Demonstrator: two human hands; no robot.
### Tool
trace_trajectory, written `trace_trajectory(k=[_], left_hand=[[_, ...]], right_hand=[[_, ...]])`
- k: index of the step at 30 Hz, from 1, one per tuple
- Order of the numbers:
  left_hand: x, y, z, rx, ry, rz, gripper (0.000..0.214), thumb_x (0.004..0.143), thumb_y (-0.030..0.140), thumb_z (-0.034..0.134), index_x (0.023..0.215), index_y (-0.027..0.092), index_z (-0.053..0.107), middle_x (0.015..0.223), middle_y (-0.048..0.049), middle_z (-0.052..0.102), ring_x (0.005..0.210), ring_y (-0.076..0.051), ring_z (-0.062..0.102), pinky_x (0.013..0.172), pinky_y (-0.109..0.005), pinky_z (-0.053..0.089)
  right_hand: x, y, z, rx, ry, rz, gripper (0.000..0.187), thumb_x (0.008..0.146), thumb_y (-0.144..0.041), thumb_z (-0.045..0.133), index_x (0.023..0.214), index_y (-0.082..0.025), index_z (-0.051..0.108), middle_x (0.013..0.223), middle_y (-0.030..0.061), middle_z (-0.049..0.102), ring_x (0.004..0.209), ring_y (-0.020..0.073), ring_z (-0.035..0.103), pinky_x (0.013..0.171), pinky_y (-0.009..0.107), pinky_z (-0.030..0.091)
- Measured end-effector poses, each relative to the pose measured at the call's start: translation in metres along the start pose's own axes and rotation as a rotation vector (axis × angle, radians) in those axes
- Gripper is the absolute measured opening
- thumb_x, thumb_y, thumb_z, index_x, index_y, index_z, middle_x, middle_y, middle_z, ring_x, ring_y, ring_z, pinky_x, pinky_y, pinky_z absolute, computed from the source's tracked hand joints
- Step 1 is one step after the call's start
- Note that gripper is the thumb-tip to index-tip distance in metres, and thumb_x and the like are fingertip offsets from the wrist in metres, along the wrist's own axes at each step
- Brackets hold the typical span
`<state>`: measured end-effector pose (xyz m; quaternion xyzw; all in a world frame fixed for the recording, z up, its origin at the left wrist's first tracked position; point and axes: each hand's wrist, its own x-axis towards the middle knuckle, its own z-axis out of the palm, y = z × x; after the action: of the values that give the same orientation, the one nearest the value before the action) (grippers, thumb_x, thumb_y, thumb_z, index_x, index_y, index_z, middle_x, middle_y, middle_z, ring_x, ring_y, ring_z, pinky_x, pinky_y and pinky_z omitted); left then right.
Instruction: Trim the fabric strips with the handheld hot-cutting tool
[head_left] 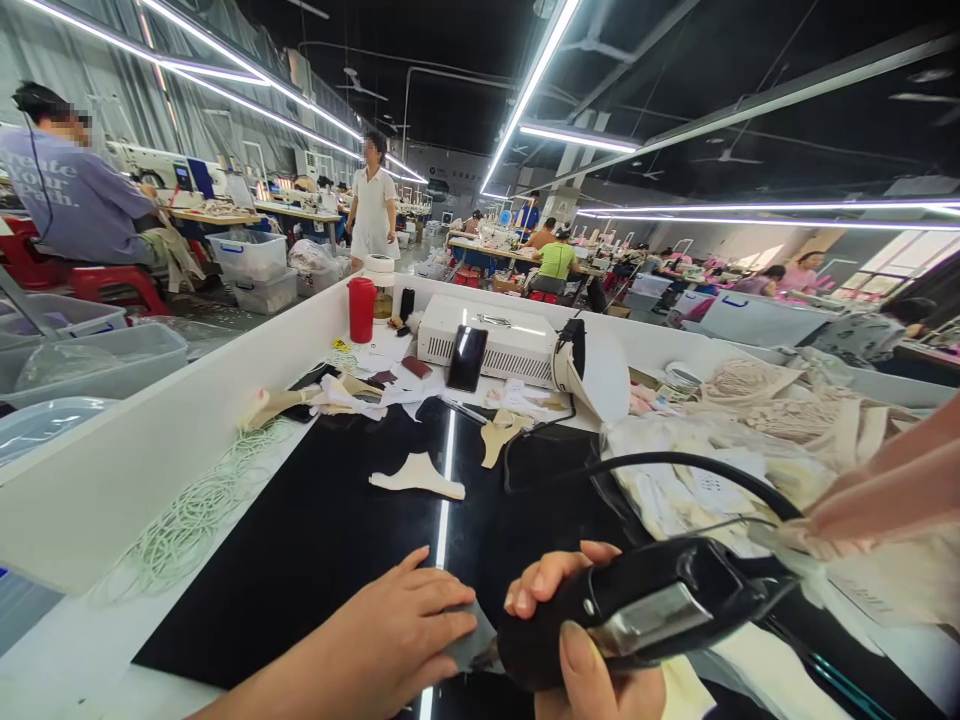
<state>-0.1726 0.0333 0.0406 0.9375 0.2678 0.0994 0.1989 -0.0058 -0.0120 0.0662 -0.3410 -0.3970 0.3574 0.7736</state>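
My left hand (397,630) lies flat on the black mat (315,540), fingers stretched out and pressing on a small grey piece (469,645). My right hand (581,650) is wrapped round a black hand-held tool (645,610) with a metal plate on its side, held just right of the grey piece. The tool's black cable (675,462) arcs up and back over the mat. Another person's arm (885,490) reaches in from the right, with its fingertips at the tool's rear end.
Beige cut fabric pieces (416,475) lie on the mat. Behind them are a white box-shaped machine (510,345), a phone (466,357) and a red bottle (361,308). Lace fabric (750,400) is piled at the right, white cords (195,510) at the left. Workers sit beyond.
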Motion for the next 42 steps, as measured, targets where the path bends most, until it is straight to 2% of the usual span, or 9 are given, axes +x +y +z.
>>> trace_trajectory(k=[7, 11, 15, 20, 25, 34, 38, 42], left_hand=[[0.001, 0.000, -0.002, -0.074, -0.105, -0.061, 0.045, 0.097, 0.020, 0.070, 0.140, 0.026, 0.060, 0.147, -0.0053, 0.059, 0.138, -0.025, 0.054, 0.124, -0.058, 0.026], [-0.003, -0.005, -0.003, -0.164, -0.070, -0.075, 0.045, 0.097, 0.018, 0.067, 0.140, 0.028, 0.060, 0.150, -0.0036, 0.057, 0.140, -0.024, 0.051, 0.126, -0.056, 0.024], [-0.006, -0.009, -0.011, -0.235, -0.033, -0.067, 0.038, 0.096, 0.014, 0.065, 0.130, 0.030, 0.067, 0.146, 0.0011, 0.061, 0.140, -0.023, 0.051, 0.127, -0.053, 0.022], [-0.006, -0.005, -0.021, -0.299, -0.098, -0.054, 0.049, 0.085, 0.007, 0.070, 0.125, 0.034, 0.071, 0.140, 0.0049, 0.066, 0.142, -0.025, 0.049, 0.128, -0.055, 0.017], [-0.007, -0.006, -0.018, -0.329, -0.120, -0.050, 0.053, 0.083, 0.011, 0.076, 0.128, 0.037, 0.069, 0.141, 0.0040, 0.065, 0.143, -0.026, 0.047, 0.127, -0.058, 0.014], [-0.012, -0.012, -0.011, -0.368, -0.070, -0.013, 0.048, 0.087, 0.018, 0.076, 0.130, 0.039, 0.067, 0.141, 0.0043, 0.065, 0.142, -0.025, 0.048, 0.126, -0.058, 0.013], [-0.012, -0.012, -0.014, -0.358, -0.071, 0.005, 0.050, 0.085, 0.019, 0.078, 0.130, 0.039, 0.067, 0.140, 0.0035, 0.065, 0.141, -0.026, 0.049, 0.126, -0.060, 0.013], [-0.012, -0.013, -0.016, -0.339, -0.098, 0.020, 0.050, 0.085, 0.022, 0.079, 0.130, 0.038, 0.066, 0.142, 0.0026, 0.064, 0.142, -0.028, 0.048, 0.125, -0.063, 0.012]], right_hand=[[-0.004, -0.001, 0.006, 0.021, 0.025, 0.012, 0.036, 0.091, -0.044, 0.076, 0.119, -0.032, 0.058, 0.082, -0.0056, 0.064, 0.069, 0.0109, 0.061, 0.068, 0.028, 0.052], [-0.001, 0.000, -0.001, -0.022, 0.019, 0.017, 0.037, 0.091, -0.043, 0.076, 0.120, -0.032, 0.057, 0.082, -0.0052, 0.063, 0.069, 0.0121, 0.061, 0.068, 0.030, 0.052], [0.005, -0.001, -0.009, -0.062, 0.053, 0.026, 0.038, 0.089, -0.045, 0.077, 0.118, -0.031, 0.057, 0.084, -0.0046, 0.062, 0.070, 0.0130, 0.061, 0.070, 0.033, 0.052], [0.001, -0.004, 0.000, -0.007, 0.015, 0.018, 0.037, 0.089, -0.046, 0.076, 0.119, -0.032, 0.057, 0.083, -0.0047, 0.063, 0.070, 0.0127, 0.060, 0.067, 0.030, 0.052], [-0.010, -0.001, 0.010, 0.032, -0.022, 0.036, 0.041, 0.090, -0.049, 0.076, 0.122, -0.033, 0.056, 0.083, -0.0049, 0.062, 0.070, 0.0116, 0.060, 0.069, 0.028, 0.051], [-0.011, 0.002, 0.004, -0.007, -0.047, 0.018, 0.040, 0.091, -0.048, 0.074, 0.123, -0.032, 0.055, 0.083, -0.0040, 0.062, 0.069, 0.0130, 0.060, 0.068, 0.030, 0.051], [-0.011, 0.000, 0.008, -0.027, -0.028, 0.039, 0.035, 0.093, -0.045, 0.072, 0.121, -0.032, 0.056, 0.082, -0.0042, 0.063, 0.069, 0.0136, 0.061, 0.069, 0.032, 0.052], [-0.013, -0.004, 0.013, 0.034, 0.002, 0.057, 0.041, 0.088, -0.048, 0.078, 0.119, -0.032, 0.057, 0.080, -0.0043, 0.063, 0.066, 0.0133, 0.061, 0.065, 0.030, 0.051]])
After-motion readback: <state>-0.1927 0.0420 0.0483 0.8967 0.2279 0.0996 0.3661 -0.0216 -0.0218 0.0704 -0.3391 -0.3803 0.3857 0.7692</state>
